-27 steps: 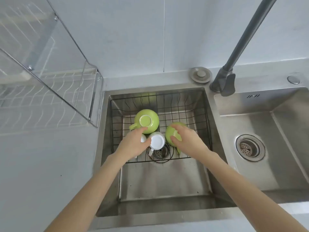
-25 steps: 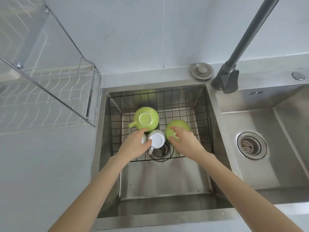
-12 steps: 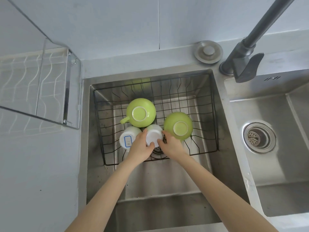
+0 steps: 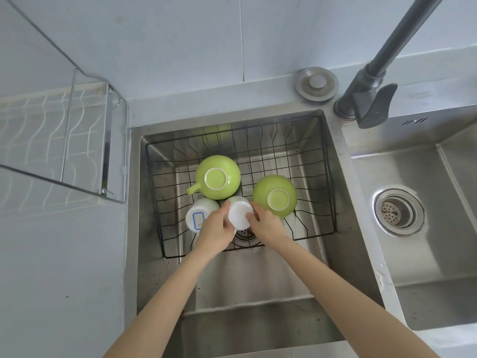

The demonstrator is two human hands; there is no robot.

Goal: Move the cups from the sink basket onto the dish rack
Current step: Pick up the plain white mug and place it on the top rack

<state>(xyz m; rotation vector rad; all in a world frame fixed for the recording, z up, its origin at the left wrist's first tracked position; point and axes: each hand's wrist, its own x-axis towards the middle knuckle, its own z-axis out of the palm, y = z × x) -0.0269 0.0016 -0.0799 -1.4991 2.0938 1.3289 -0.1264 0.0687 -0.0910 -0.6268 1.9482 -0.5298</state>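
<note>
metal wire dish rack (image 4: 85,140) hangs on the left. in the black wire sink basket (image 4: 325,182), a white cup with a blue label (image 4: 197,215) sits upside down. left hand (image 4: 215,233) and right hand (image 4: 267,226) pinch the small white upside-down cup (image 4: 238,211) together.

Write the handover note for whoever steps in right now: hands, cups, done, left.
Left hand: closed on the left side of the small white cup, which is upside down in the sink basket.
Right hand: fingers on the same cup's right side.
Other cups, all upside down in the basket: green cup with handle at the back, second green cup to the right, white cup with blue label to the left.
Dish rack: up on the left, no cups visible on it.
Done: none moved.
Left: lift the held cup over to the rack, then the other three.
</note>
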